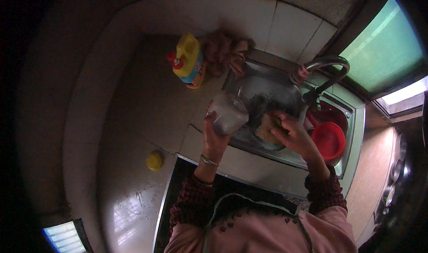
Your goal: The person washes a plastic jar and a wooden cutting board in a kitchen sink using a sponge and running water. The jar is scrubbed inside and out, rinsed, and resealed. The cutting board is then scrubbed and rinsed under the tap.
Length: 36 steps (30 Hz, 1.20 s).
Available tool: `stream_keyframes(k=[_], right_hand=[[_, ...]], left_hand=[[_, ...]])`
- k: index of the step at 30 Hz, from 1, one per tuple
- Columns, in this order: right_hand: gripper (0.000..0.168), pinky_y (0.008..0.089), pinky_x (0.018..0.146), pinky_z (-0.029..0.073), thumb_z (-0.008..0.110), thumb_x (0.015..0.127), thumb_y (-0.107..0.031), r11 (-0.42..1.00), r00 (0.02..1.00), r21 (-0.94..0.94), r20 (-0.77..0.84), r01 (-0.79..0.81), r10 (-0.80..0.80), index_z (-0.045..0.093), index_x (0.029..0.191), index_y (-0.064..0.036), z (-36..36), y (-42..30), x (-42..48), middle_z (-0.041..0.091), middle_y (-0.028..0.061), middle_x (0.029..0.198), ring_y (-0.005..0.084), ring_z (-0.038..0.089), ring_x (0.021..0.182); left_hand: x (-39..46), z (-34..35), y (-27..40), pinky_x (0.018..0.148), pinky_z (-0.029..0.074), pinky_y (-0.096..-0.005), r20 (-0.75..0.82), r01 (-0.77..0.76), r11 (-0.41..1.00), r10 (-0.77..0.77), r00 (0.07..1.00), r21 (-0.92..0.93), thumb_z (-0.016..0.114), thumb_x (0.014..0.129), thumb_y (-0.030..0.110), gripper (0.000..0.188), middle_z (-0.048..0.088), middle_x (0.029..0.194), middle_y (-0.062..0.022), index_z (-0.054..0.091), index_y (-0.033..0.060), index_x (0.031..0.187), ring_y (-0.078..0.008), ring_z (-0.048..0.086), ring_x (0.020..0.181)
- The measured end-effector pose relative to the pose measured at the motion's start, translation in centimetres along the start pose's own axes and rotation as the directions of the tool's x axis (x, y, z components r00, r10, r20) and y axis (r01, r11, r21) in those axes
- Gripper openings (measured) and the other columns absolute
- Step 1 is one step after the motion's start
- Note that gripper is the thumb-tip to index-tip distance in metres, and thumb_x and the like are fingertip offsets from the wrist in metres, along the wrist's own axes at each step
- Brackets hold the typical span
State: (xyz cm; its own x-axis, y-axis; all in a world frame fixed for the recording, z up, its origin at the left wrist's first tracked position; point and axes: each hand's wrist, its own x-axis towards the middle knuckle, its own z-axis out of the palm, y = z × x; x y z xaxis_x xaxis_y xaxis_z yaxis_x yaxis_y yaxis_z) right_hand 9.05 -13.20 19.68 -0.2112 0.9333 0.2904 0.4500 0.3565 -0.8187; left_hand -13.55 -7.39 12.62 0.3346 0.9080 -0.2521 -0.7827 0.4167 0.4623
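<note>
My left hand [214,132] grips a clear, cloudy-looking container [230,114], held tilted at the left edge of the steel sink basin [264,75]. Over the basin's near right part, my right hand [291,131] holds a yellowish scrubbing pad [268,129], a small gap apart from the container. Below them the basin looks wet and dark; its bottom is partly hidden by the hands. A curved metal faucet [329,62] stands at the right of this basin.
A yellow bottle [189,60] with a red cap and a crumpled brown cloth [220,49] stand behind on the counter. A yellow round lid or cap [154,160] lies at the left. A red dipper [328,140] sits in the second basin at the right, near the window [384,49].
</note>
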Motion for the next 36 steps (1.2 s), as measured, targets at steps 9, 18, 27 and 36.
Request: stream_keyframes(k=[9,18,27,36], right_hand=[[0.009,0.0289,0.065,0.048,0.065,0.070,-0.002,0.894,0.975,-0.445,-0.166,0.058,-0.146,0.057,0.069,0.003,2.6,-2.8,2.6,0.058,0.0166,0.097,0.0299,0.059,0.082],[0.010,0.0277,0.049,0.043,0.064,0.068,-0.004,0.953,0.990,-0.302,-0.129,0.016,-0.057,0.056,0.070,0.002,3.0,-5.0,2.8,0.056,0.0105,0.069,0.0232,0.055,0.054],[0.030,0.0336,0.043,0.033,0.063,0.073,-0.018,0.951,0.954,0.084,0.049,-0.298,0.294,0.049,0.058,0.004,1.5,-2.5,3.7,0.043,0.0129,0.048,0.0132,0.039,0.045],[0.015,0.0269,0.055,0.042,0.057,0.074,-0.009,0.953,0.949,-0.191,0.163,-0.237,0.269,0.058,0.078,0.006,0.6,-7.9,6.3,0.055,0.0043,0.061,0.0073,0.048,0.057]], left_hand=[[-1.7,3.2,-0.9,0.097,0.033,-0.0415,0.069,-0.176,0.972,0.167,0.984,0.156,0.053,0.082,0.020,0.067,0.029,0.133,-0.0056,0.016,0.0220,0.137,-0.0233,0.033,0.120],[-2.4,2.7,-0.1,0.096,0.033,-0.0372,0.213,-0.313,0.876,0.249,0.945,0.366,0.060,0.075,0.019,0.072,0.030,0.130,-0.0043,0.021,0.0157,0.135,-0.0210,0.033,0.119],[-3.0,2.3,-0.4,0.095,0.032,-0.0394,0.284,-0.497,0.695,0.408,0.868,0.519,0.064,0.068,0.029,0.074,0.028,0.127,-0.0063,0.026,0.0131,0.130,-0.0233,0.031,0.118],[-3.1,2.6,0.8,0.099,0.029,-0.0384,0.339,-0.563,0.625,0.451,0.826,0.540,0.056,0.068,0.018,0.073,0.028,0.131,-0.0048,0.023,0.0148,0.133,-0.0221,0.028,0.121]])
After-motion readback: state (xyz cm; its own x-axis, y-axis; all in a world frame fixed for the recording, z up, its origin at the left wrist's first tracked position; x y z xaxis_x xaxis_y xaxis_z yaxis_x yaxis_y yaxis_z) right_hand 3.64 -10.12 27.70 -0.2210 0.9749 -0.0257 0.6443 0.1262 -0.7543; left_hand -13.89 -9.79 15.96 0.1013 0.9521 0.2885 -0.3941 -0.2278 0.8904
